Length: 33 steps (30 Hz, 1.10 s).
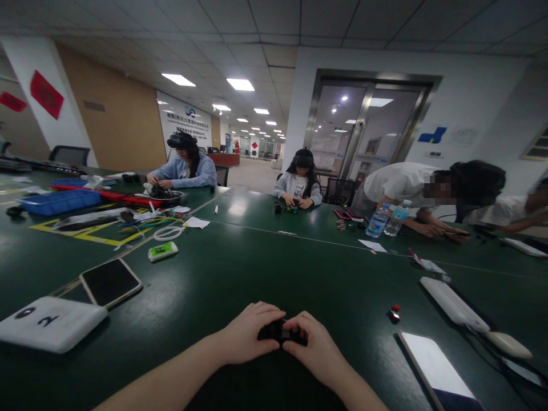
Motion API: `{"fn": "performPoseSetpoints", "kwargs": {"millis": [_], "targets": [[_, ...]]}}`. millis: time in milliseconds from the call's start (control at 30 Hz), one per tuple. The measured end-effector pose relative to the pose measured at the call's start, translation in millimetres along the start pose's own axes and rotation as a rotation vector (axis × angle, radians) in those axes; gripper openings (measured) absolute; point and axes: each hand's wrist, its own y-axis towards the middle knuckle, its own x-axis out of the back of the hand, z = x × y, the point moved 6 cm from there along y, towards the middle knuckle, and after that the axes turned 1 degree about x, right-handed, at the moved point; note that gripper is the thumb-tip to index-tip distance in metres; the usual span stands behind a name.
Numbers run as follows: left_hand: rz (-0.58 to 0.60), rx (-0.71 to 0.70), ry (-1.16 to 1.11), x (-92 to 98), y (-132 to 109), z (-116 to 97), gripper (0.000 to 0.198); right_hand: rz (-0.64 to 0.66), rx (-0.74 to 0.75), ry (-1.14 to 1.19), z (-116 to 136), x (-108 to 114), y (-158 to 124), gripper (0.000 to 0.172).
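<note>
Low over the green table [240,268], a small black object [280,330] is gripped between my two hands; its kind does not show. My left hand [252,334] closes on its left end, thumb below and fingers above. From the right, my right hand [314,345] pinches the other end with fingertips and thumb. My fingers cover much of it, and I cannot tell whether it is one piece or two. A small red and silver piece [394,313] lies on the table to the right of my right hand.
At left lie a white case [53,322], a dark-screened phone [110,282], a green-and-white packet [163,251] and a blue tray [60,201]. At right are a phone [436,365], a white power bank [454,303] and two water bottles [377,221]. Several people sit or lean across the table.
</note>
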Motion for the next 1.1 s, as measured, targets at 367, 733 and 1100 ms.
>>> {"fn": "performPoseSetpoints", "kwargs": {"millis": [367, 733, 1100], "targets": [[-0.027, -0.048, -0.008, -1.1, 0, -3, 0.035, -0.040, 0.044, 0.091, -3, 7, 2, 0.018], [0.028, -0.029, 0.042, -1.5, -1, -1, 0.033, -0.123, 0.023, 0.086, -18, 20, 8, 0.029], [-0.024, 0.099, 0.138, 28.8, -4, 33, 0.037, -0.095, -0.063, 0.106, -19, 25, 4, 0.030]]}}
